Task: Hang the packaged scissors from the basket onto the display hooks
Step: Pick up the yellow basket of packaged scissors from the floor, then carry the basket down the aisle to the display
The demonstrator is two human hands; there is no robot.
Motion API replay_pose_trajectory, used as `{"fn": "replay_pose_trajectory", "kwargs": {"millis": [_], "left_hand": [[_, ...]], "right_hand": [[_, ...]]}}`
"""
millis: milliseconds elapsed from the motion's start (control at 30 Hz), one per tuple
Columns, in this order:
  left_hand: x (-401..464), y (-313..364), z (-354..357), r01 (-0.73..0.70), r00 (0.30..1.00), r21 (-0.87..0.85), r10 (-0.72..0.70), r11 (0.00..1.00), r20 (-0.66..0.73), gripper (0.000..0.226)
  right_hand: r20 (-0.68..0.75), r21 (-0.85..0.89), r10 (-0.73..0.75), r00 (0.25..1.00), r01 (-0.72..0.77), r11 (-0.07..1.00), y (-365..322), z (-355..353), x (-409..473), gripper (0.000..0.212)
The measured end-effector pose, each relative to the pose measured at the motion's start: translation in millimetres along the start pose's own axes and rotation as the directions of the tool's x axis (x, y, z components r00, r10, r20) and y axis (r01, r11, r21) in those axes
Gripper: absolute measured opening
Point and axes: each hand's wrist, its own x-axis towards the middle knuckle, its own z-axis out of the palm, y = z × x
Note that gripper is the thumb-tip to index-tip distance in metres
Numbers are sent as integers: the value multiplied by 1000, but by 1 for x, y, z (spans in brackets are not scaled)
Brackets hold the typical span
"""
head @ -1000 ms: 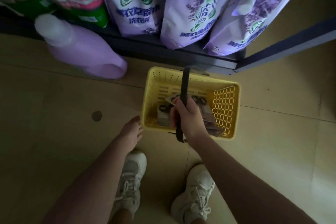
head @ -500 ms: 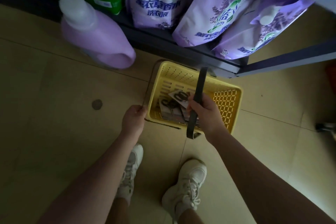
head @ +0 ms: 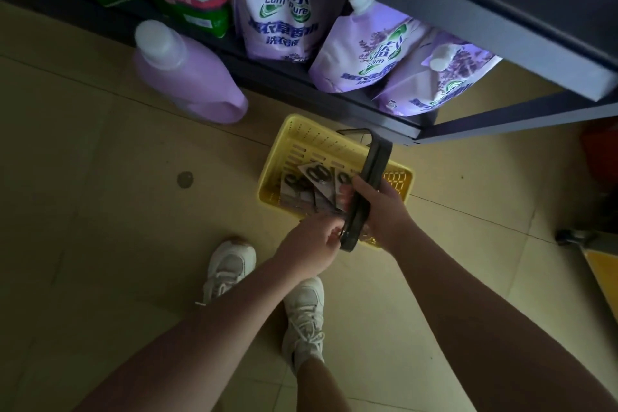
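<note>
We note the carded, black-handled packaged scissors (head: 314,184) lying flat in the yellow perforated plastic basket (head: 301,140), just beyond both hands. Right hand (head: 381,207), arm stretched forward and down, is clenched around the basket's black handles (head: 366,191), gathered together. Left hand (head: 311,241) reaches in from the left, fingers curled at the handles' near end; whether it grips them we cannot tell. Purple refill pouches (head: 281,3) on the dark shelf (head: 368,114) read "Lam Pure". A lilac plastic bottle (head: 187,77) stands on the tiled floor (head: 100,211).
</note>
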Motion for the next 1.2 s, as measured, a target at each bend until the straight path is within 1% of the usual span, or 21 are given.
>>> {"fn": "replay_pose_trajectory", "kwargs": {"millis": [67,100,167,267,367,400,433,500,533,567,600,633,667,733,833,933,1000,1033,1100,1200], "left_hand": [[-7,-4,-10,13,1000,24,-13,1000,13,30],[-14,-5,-18,34,999,14,-33,999,-5,30],[-35,-5,-40,99,993,-17,-100,995,-57,29],[-84,4,-82,221,961,-93,-233,971,-148,24],[-156,24,-127,305,890,-255,-370,917,-265,14],[-184,32,-142,314,861,-311,-407,897,-304,17],[-213,42,-155,329,826,-368,-454,870,-335,27],[-274,51,-176,287,768,-484,-500,827,-399,34],[-303,54,-188,252,747,-519,-505,817,-433,27],[-336,62,-198,206,736,-545,-495,813,-461,13],[-367,69,-207,153,705,-560,-487,814,-516,5],[-399,82,-217,152,643,-566,-516,810,-565,12],[-427,94,-227,171,594,-571,-547,803,-590,11],[-477,104,-247,170,542,-586,-572,792,-616,11],[-543,85,-273,185,399,-633,-646,752,-651,18],[-599,50,-304,192,236,-684,-709,704,-664,20],[-631,27,-327,183,185,-712,-735,678,-652,22],[-645,15,-341,174,172,-729,-749,662,-640,23],[-673,-12,-371,167,168,-754,-772,635,-613,24],[-705,-45,-430,178,149,-712,-734,679,-663,25]], "right_hand": [[9,4,36,999,-36,999,-6,2,-6,5],[0,-34,36,999,-36,999,-9,3,-12,6],[30,-163,-5,1000,9,987,-18,8,-34,8],[155,-370,-52,986,107,923,-41,18,-87,14],[260,-518,-35,965,170,839,-73,35,-151,17],[286,-559,-22,958,185,808,-83,43,-173,15],[310,-595,-11,951,203,778,-94,52,-196,13],[368,-646,-6,930,261,717,-112,78,-241,14],[401,-668,-18,916,305,679,-121,94,-264,17],[437,-684,-36,899,358,636,-129,112,-287,20],[477,-691,-50,878,409,596,-135,132,-308,24],[514,-693,-61,856,456,558,-139,153,-329,27],[546,-693,-73,835,499,521,-142,177,-350,29],[596,-686,-94,797,567,455,-143,228,-386,29],[645,-664,-109,756,625,410,-134,306,-432,24],[708,-630,-91,700,685,366,-122,390,-464,28],[723,-626,-101,683,710,323,-114,442,-478,30],[727,-625,-110,678,719,303,-111,470,-482,31],[723,-640,-106,683,720,268,-103,521,-488,30],[704,-668,-86,705,698,258,-93,593,-492,30]]}}
